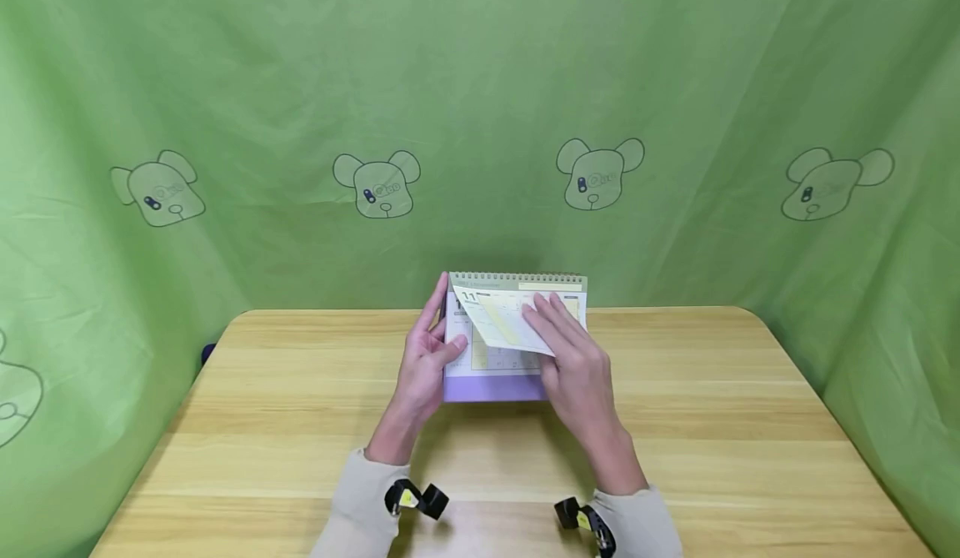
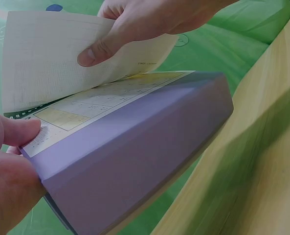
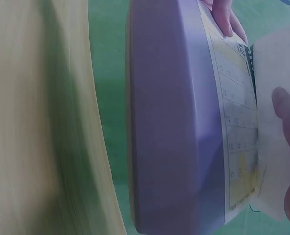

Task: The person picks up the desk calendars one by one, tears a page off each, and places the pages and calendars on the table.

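Note:
A spiral-bound desk calendar (image 1: pixel 495 387) with a purple base is held up over the table's far part. My left hand (image 1: pixel 426 366) grips its left side, thumb on the front and fingers behind. With my right hand (image 1: pixel 577 374) I pinch a calendar page (image 1: pixel 498 316) marked 11, fingers on its front and thumb underneath. That page is lifted and bent away from the sheet below. In the left wrist view the right thumb (image 2: pixel 93 55) presses the page's back. The sheet beneath shows 12 (image 3: pixel 241 49) in the right wrist view.
The wooden table (image 1: pixel 300 424) has rounded far corners. Behind it hangs a green curtain (image 1: pixel 480 82) printed with bear heads. Black wrist cameras sit on both sleeves (image 1: pixel 363 500). A small dark object (image 1: pixel 207 351) shows past the table's left edge.

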`<state>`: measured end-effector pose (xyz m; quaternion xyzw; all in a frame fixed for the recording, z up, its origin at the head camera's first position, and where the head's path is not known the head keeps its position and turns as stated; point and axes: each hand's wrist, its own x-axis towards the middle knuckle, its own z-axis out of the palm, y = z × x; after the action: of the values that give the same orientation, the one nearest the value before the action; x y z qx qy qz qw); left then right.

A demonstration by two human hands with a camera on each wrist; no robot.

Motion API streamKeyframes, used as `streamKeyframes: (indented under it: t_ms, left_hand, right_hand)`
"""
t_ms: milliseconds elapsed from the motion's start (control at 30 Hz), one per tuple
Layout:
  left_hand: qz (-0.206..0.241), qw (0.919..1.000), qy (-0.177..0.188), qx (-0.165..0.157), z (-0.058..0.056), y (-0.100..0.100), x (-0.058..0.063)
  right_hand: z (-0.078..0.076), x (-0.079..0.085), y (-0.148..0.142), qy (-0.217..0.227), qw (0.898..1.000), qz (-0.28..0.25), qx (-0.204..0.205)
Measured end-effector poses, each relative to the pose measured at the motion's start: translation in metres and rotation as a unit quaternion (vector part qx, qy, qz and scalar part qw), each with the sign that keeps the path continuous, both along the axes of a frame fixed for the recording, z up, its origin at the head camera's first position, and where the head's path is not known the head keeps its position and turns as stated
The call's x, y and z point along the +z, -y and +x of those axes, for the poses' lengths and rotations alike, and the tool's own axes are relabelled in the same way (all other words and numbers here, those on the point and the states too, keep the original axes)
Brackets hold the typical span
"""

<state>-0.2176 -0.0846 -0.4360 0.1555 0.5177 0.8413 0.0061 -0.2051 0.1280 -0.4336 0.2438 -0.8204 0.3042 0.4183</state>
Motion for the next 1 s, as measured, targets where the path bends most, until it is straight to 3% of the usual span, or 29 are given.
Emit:
streamKeyframes:
  t_ms: [233, 667, 1000]
  left_hand:
    - [-0.002, 1.0000, -0.007, -0.006, 0.001, -0.002, 0.002]
    - [0.009, 0.9999, -0.010, -0.003, 0.004, -0.006, 0.000]
    - [0.008, 0.9999, -0.014, -0.003, 0.004, -0.010, -0.003]
  right_hand:
    - [0.002, 0.003, 0.001, -0.021, 1.000, -0.021, -0.003]
    - [0.002, 0.007, -0.004, -0.009, 0.999, -0.052, -0.001]
    - [0.004, 0.010, -0.012, -0.013, 0.997, -0.067, -0.026]
